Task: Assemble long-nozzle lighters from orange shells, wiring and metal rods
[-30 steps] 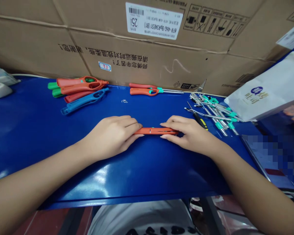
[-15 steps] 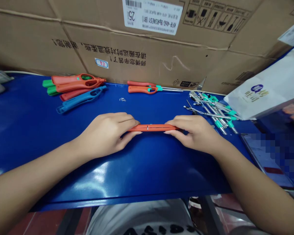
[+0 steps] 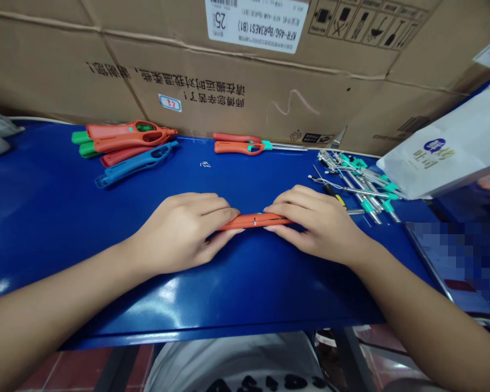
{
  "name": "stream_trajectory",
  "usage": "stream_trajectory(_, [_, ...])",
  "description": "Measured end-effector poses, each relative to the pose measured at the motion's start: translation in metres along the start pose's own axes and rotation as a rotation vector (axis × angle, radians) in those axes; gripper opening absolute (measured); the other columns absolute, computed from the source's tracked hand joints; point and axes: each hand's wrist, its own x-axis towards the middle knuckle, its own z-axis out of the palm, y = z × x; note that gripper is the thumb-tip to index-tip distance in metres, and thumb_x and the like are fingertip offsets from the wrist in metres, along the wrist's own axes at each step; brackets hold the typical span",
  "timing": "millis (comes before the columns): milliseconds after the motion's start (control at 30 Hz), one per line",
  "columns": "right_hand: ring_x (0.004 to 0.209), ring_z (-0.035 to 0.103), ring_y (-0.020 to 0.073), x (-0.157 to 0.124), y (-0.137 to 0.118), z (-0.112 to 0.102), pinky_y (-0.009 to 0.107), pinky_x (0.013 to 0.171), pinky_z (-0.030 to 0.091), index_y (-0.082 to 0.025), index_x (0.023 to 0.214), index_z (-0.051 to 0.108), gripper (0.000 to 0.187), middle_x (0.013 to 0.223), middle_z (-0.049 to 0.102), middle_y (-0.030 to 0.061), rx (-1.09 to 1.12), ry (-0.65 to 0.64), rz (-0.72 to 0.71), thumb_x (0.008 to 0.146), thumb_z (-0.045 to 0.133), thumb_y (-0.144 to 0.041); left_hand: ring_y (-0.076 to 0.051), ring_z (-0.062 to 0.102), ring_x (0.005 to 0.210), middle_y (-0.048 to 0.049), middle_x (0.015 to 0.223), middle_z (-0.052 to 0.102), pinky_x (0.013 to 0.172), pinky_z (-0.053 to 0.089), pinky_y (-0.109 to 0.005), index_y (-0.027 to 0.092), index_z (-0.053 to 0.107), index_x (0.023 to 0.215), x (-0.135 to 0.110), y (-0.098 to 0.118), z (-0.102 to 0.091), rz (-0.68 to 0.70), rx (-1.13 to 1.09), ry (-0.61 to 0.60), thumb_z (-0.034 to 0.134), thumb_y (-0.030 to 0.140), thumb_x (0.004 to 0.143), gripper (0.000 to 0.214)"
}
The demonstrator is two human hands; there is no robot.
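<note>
An orange lighter casing [image 3: 255,220] is held edge-on between my two hands above the blue table [image 3: 245,294]. My left hand [image 3: 188,228] pinches its left end between thumb and fingers. The other end is gripped by my right hand [image 3: 318,223], which hides that tip. A dark seam line runs along the casing near my right fingers, and a small metallic spot shows at its middle. Beyond my hands lie two assembled lighters [image 3: 239,147] with metal tubes, and a few tiny screws [image 3: 205,164].
Several orange, red and blue lighter casings [image 3: 126,144] are heaped at the back left. At the back right lie metal lighter tubes with teal parts [image 3: 369,188] and a screwdriver [image 3: 334,193]. A white paper bag [image 3: 449,141] stands beside them. A cardboard box [image 3: 188,71] walls off the back.
My right hand has shifted left along the casing, its fingers now nearer the middle. The casing tilts slightly, its right end a little higher. Both hands still hold it.
</note>
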Motion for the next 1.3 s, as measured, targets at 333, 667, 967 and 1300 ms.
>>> stream_trajectory(333, [0.082,0.060,0.0210,-0.002,-0.015,0.002,0.036,0.071,0.050,-0.012,0.109,0.071,0.024,0.097,0.074,0.0076,-0.078,0.103,-0.062,0.097,0.062,-0.030,-0.018,0.064,0.067,-0.0046,0.083,0.072,0.060,0.049,-0.032,0.012,0.071,0.099,-0.002,0.010,-0.003,0.103,0.098,0.092,0.067,0.026,0.094,0.015])
stream_trajectory(667, [0.109,0.063,0.0263,0.000,-0.011,-0.004,0.038,0.088,0.053,-0.017,0.135,0.057,0.046,0.124,0.066,0.0135,-0.012,0.098,0.170,0.092,0.066,-0.029,-0.021,0.067,0.078,-0.0103,0.098,0.075,0.068,0.055,-0.033,0.010,0.066,0.120,0.000,0.008,-0.008,0.127,0.194,0.209,0.071,0.017,0.090,0.032])
stream_trajectory(967, [0.084,0.065,0.0221,-0.002,-0.004,0.003,0.032,0.070,0.047,-0.019,0.106,0.064,0.022,0.093,0.067,0.0058,-0.022,0.057,0.267,0.087,0.056,-0.010,-0.012,0.069,0.087,-0.0049,0.101,0.070,0.081,0.056,-0.020,0.013,0.070,0.120,0.001,0.026,-0.002,-0.213,-0.368,0.216,0.078,0.027,0.087,0.037])
stream_trajectory(1300, [0.083,0.061,0.0201,0.002,-0.009,-0.003,0.032,0.069,0.050,-0.020,0.120,0.059,0.036,0.105,0.060,0.0078,0.028,0.024,0.256,0.092,0.067,-0.041,-0.015,0.070,0.099,-0.0053,0.110,0.073,0.091,0.057,-0.025,0.019,0.073,0.115,0.001,0.025,0.001,-0.263,-0.410,0.304,0.069,0.009,0.089,0.029])
